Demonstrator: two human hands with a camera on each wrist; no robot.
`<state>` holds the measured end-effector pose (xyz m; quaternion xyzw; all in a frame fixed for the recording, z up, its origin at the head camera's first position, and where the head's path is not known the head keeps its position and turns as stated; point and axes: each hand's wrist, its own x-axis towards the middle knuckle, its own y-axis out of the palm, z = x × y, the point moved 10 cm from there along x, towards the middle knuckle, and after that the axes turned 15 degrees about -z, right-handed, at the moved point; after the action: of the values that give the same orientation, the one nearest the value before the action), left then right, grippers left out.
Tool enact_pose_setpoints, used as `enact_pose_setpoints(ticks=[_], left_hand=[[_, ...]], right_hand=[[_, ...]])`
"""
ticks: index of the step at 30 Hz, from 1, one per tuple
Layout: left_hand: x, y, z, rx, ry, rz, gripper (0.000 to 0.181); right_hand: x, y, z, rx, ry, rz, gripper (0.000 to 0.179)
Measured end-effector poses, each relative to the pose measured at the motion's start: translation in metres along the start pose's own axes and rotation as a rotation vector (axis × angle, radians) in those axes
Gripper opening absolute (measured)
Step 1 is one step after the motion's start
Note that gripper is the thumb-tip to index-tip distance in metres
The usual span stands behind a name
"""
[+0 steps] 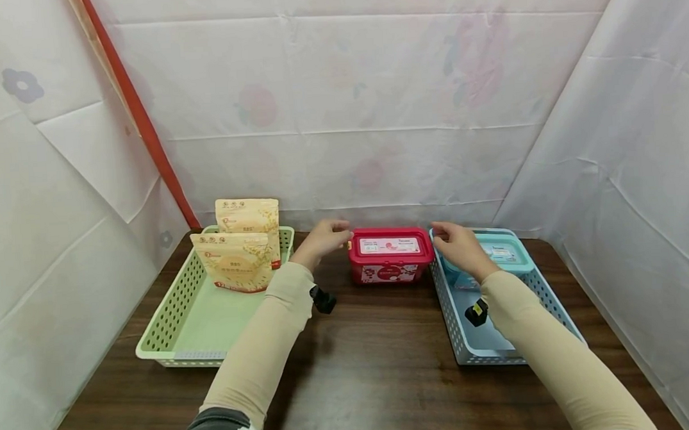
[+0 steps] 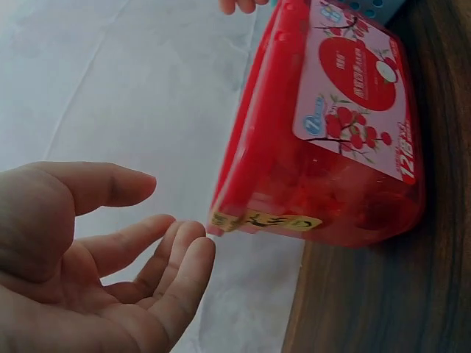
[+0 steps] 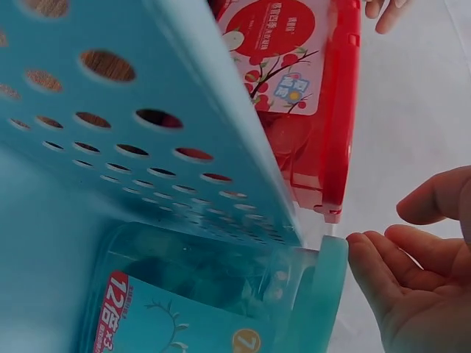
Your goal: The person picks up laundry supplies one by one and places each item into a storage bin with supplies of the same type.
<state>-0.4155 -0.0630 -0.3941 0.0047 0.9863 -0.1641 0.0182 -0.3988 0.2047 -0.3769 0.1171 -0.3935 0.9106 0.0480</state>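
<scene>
A red lidded plastic tub (image 1: 389,258) with a fruit-printed label stands on the table between two baskets. My left hand (image 1: 324,241) is just off the tub's left end, fingers loosely bent and holding nothing; the left wrist view shows a small gap between the fingertips (image 2: 197,239) and the lid's corner. On the other side, my right hand (image 1: 463,249) hovers over the light blue basket (image 1: 456,338), beside a teal lidded tub (image 1: 505,254) inside it. In the right wrist view its fingertips (image 3: 358,241) are at the teal lid's edge; whether they touch I cannot tell.
To the left, a pale green basket (image 1: 178,325) holds two upright yellow pouches (image 1: 237,261) (image 1: 249,214). A dark wood table (image 1: 380,367) lies underneath. White cloth (image 1: 374,111) hangs behind and at both sides, and a red strip (image 1: 144,121) slants down the left.
</scene>
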Motion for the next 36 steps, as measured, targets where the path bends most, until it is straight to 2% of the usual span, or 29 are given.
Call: enact_pose_setpoints(ticks=[4,9,16,20,24,27,36], left_hand=[[0.005,0.005,0.008,0.002,-0.019,-0.007,0.048],[0.006,0.008,0.013,0.004,-0.047,-0.012,0.05],[0.006,0.011,0.019,0.011,-0.077,-0.01,0.051],[0.005,0.013,0.019,0.01,-0.072,-0.016,0.052],[0.004,0.014,0.017,0.063,-0.036,-0.028,0.055],[0.004,0.014,0.018,0.098,-0.019,-0.039,0.056],[0.003,0.015,0.018,0.109,-0.008,-0.048,0.056]], right_hand=[[0.003,0.004,0.004,-0.015,-0.032,0.005,0.048],[0.004,0.008,0.007,-0.034,-0.028,0.007,0.048],[0.008,0.012,0.012,-0.114,-0.072,-0.009,0.048],[0.011,0.016,0.016,-0.175,-0.117,-0.018,0.046],[0.014,0.02,0.017,-0.23,-0.151,-0.021,0.045],[0.014,0.022,0.017,-0.252,-0.148,-0.005,0.045],[0.016,0.029,0.011,-0.3,-0.106,0.065,0.041]])
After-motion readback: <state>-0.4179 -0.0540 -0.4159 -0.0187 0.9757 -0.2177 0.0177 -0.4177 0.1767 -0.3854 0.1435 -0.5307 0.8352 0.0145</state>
